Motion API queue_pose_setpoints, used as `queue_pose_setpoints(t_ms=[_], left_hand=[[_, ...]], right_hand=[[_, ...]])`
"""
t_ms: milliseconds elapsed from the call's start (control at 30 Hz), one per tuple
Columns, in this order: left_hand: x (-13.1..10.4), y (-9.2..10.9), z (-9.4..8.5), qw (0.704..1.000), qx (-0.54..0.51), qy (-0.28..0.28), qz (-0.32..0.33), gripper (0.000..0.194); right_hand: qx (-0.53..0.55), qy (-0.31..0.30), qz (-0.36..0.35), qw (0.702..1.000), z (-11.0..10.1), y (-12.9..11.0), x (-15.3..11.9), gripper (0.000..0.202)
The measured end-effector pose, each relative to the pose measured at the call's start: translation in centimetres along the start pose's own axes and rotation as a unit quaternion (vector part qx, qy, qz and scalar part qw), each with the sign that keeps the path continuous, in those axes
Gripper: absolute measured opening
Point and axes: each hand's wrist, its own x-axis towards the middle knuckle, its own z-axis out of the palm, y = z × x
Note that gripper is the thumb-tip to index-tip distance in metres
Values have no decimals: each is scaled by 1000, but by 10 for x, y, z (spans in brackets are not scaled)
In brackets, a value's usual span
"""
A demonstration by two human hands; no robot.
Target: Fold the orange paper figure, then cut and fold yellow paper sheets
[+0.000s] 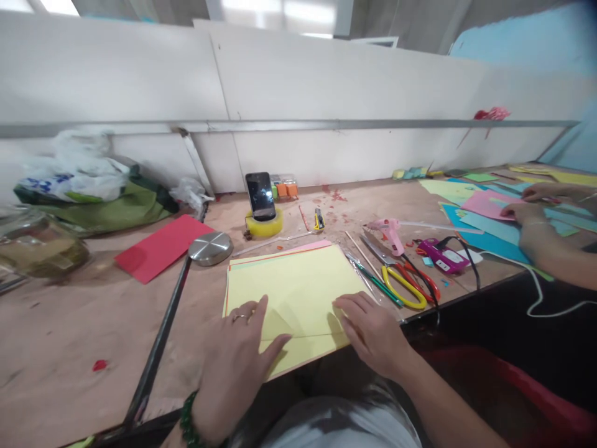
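Observation:
A pale yellow sheet of paper [303,280] tops a stack of coloured sheets at the table's front edge. A crease or edge line runs across its near part. My left hand [237,348], with a ring and a green bead bracelet, lies on the sheet's left side, fingers and thumb spread. At the right edge, my right hand [373,330] rests on the paper, its fingers stretched together and the thumb a little apart. Yellow- and red-handled scissors [405,289] and a green pen-like tool [380,283] lie just beyond the right hand.
A steel disc [210,247] and red paper [161,247] lie left. Behind the stack, a phone [260,195] leans above a yellow tape roll [264,224], near a utility knife [319,219]. A pink glue gun [390,235] and purple power strip [443,255] sit right, before another person's hands [536,218].

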Motion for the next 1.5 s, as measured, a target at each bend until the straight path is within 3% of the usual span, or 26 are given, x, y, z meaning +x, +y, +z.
queue_pose_setpoints(t_ms=[100,200,367,500,600,667,733,933,967,1100,1167,1333,1500], left_hand=[[11,10,9,998,-16,-59,-26,48],[11,8,18,993,-96,-60,-43,51],[0,3,16,978,-200,56,-15,46],[-1,11,2,979,-143,139,30,52],[2,16,0,979,-110,163,56,47],[4,17,2,979,-106,161,70,37],[4,15,5,982,-105,138,78,31],[-3,6,8,992,-100,-17,74,17],[-6,5,9,991,-107,-34,74,19],[-17,2,19,990,-113,-47,63,67],[-20,1,24,993,-101,-42,50,74],[-22,-1,24,990,-105,-16,89,71],[-21,-7,13,984,-132,-3,116,29]], right_hand=[[-10,-45,29,999,10,-8,4,36],[-6,-51,33,998,20,-8,5,51],[15,29,13,999,22,-7,13,58],[7,136,-73,988,12,-16,28,46],[20,157,-128,979,10,-23,35,30],[29,143,-136,980,13,-23,35,19],[30,109,-139,984,17,-21,33,20],[87,-32,-124,988,19,-18,27,33],[108,-70,-107,986,16,-18,28,36],[165,-193,-62,965,3,-18,33,36],[173,-225,-51,958,-2,-16,36,29],[195,-240,-36,950,-1,-10,37,16],[241,-185,-36,952,7,-4,32,18]])
